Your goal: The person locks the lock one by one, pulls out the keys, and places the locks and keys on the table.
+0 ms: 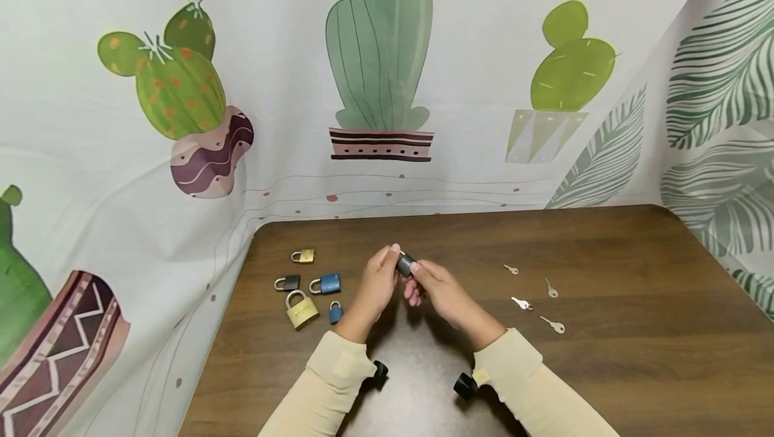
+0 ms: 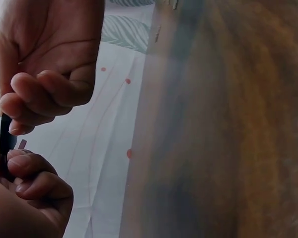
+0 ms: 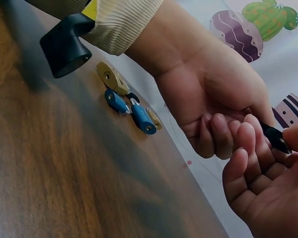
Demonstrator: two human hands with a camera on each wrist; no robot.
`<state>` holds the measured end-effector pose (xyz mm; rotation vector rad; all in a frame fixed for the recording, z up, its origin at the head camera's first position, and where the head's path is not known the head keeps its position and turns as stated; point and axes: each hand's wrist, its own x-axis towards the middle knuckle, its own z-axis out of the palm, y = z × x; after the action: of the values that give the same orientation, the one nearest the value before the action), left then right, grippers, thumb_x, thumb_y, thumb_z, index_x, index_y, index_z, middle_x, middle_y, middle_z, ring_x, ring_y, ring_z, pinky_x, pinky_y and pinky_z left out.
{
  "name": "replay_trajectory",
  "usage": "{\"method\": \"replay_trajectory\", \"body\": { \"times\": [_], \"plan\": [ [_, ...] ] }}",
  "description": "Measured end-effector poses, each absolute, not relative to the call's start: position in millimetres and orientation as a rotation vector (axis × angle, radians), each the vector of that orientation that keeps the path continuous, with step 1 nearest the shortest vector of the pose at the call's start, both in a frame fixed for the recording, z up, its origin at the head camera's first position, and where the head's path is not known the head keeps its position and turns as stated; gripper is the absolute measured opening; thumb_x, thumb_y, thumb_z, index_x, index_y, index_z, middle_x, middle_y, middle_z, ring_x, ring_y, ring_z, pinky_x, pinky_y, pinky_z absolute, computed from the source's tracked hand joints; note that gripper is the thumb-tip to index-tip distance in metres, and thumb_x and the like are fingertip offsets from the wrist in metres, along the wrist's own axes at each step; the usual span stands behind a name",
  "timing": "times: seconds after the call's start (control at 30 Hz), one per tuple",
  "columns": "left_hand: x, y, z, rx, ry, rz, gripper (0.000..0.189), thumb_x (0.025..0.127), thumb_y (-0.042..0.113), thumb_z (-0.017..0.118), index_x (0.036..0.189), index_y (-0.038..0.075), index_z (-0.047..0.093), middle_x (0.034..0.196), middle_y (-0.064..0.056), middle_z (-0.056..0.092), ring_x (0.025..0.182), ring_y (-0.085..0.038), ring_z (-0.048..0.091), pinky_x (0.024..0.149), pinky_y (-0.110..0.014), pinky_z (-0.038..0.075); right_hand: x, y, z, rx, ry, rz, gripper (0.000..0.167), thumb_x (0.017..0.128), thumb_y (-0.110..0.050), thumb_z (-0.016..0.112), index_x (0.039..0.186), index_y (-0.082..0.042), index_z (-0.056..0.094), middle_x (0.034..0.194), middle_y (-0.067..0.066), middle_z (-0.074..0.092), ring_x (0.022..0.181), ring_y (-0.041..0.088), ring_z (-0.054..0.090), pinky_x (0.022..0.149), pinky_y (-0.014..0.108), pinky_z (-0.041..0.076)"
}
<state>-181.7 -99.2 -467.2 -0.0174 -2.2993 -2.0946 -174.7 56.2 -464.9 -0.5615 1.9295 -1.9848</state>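
Observation:
A dark grey padlock (image 1: 406,263) is held between both hands above the middle of the wooden table. My left hand (image 1: 377,281) pinches its upper left end, where a bit of the metal shackle shows. The right hand (image 1: 440,289) grips the lower right end of the body, thumb on its face. Seen from the right wrist, the black padlock (image 3: 274,137) sits between the fingertips of the two hands, partly covered by them. In the left wrist view only a narrow dark edge of the padlock (image 2: 6,139) shows.
Left on the table (image 1: 659,269) lie a small brass padlock (image 1: 307,256), a black padlock (image 1: 291,282), a blue padlock (image 1: 330,284), a large brass padlock (image 1: 302,313) and a small blue padlock (image 1: 336,314). Several loose keys, including one silver key (image 1: 554,325), lie right. Behind hangs a cactus-print cloth (image 1: 471,87).

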Motion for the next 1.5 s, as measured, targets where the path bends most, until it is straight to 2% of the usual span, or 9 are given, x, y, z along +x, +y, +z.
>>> {"method": "replay_trajectory", "body": {
  "times": [0.07,0.17,0.37,0.63,0.83,1.0,1.2,1.5],
  "plan": [
    [-182.3,-100.0,-465.2,-0.017,-2.263,-2.137,0.044,0.108,0.038,0.044,0.080,0.005,0.052,0.058,0.001,0.040,0.051,-0.012,0.035,0.047,-0.021,0.029,-175.0,55.2,-464.6,-0.570,1.929,-1.993,0.041,0.111,-0.021,0.035,0.103,0.014,0.053,0.075,0.002,0.060,0.063,0.010,0.060,0.062,0.025,0.052],
    [-182.7,-101.3,-461.4,-0.013,-2.214,-2.200,0.045,0.108,0.040,0.045,0.081,0.004,0.052,0.058,0.001,0.041,0.049,-0.011,0.035,0.045,-0.021,0.029,-175.7,53.7,-463.7,-0.575,1.923,-2.010,0.042,0.111,-0.022,0.035,0.104,0.015,0.053,0.074,0.002,0.061,0.063,0.011,0.060,0.062,0.027,0.053],
    [-182.9,-100.8,-457.8,0.010,-2.177,-2.301,0.039,0.105,0.037,0.052,0.076,0.012,0.049,0.058,0.003,0.041,0.048,-0.009,0.036,0.046,-0.021,0.031,-176.6,52.6,-460.4,-0.557,1.901,-2.032,0.046,0.111,-0.024,0.035,0.104,0.018,0.053,0.073,0.001,0.061,0.061,0.011,0.060,0.061,0.026,0.052],
    [-181.3,-96.8,-457.0,-0.018,-2.163,-2.368,0.035,0.102,0.030,0.059,0.073,0.015,0.047,0.057,0.006,0.045,0.052,-0.008,0.041,0.051,-0.024,0.033,-176.2,51.0,-461.7,-0.576,1.887,-2.010,0.047,0.111,-0.024,0.037,0.092,0.016,0.053,0.065,-0.001,0.060,0.056,0.010,0.058,0.057,0.025,0.051],
    [-181.2,-95.5,-457.3,-0.042,-2.203,-2.383,0.027,0.101,0.022,0.053,0.075,0.015,0.049,0.057,0.006,0.050,0.052,-0.010,0.040,0.052,-0.023,0.033,-174.6,49.4,-463.1,-0.499,1.887,-2.055,0.044,0.111,-0.023,0.038,0.088,0.012,0.053,0.062,-0.003,0.058,0.054,0.009,0.054,0.055,0.023,0.049],
    [-182.9,-97.3,-459.4,-0.036,-2.188,-2.409,0.021,0.099,0.016,0.050,0.078,0.014,0.049,0.061,0.004,0.049,0.054,-0.011,0.041,0.052,-0.022,0.034,-172.8,49.5,-462.6,-0.467,1.837,-2.078,0.036,0.109,-0.020,0.038,0.095,0.008,0.055,0.068,-0.002,0.058,0.058,0.010,0.055,0.058,0.024,0.050],
    [-183.1,-99.8,-458.3,-0.078,-2.236,-2.403,0.017,0.096,0.018,0.050,0.080,0.015,0.049,0.065,0.004,0.048,0.056,-0.010,0.042,0.054,-0.023,0.035,-171.7,50.7,-462.8,-0.457,1.803,-2.111,0.033,0.107,-0.017,0.038,0.100,0.011,0.055,0.071,0.000,0.059,0.061,0.011,0.056,0.060,0.026,0.050],
    [-181.6,-105.7,-458.1,-0.208,-2.343,-2.422,0.022,0.103,0.025,0.047,0.087,0.011,0.050,0.068,0.004,0.050,0.059,-0.013,0.044,0.058,-0.025,0.036,-171.2,50.6,-465.3,-0.437,1.800,-2.143,0.036,0.108,-0.019,0.039,0.099,0.011,0.056,0.071,-0.001,0.059,0.061,0.010,0.055,0.060,0.025,0.048]
  ]
}}
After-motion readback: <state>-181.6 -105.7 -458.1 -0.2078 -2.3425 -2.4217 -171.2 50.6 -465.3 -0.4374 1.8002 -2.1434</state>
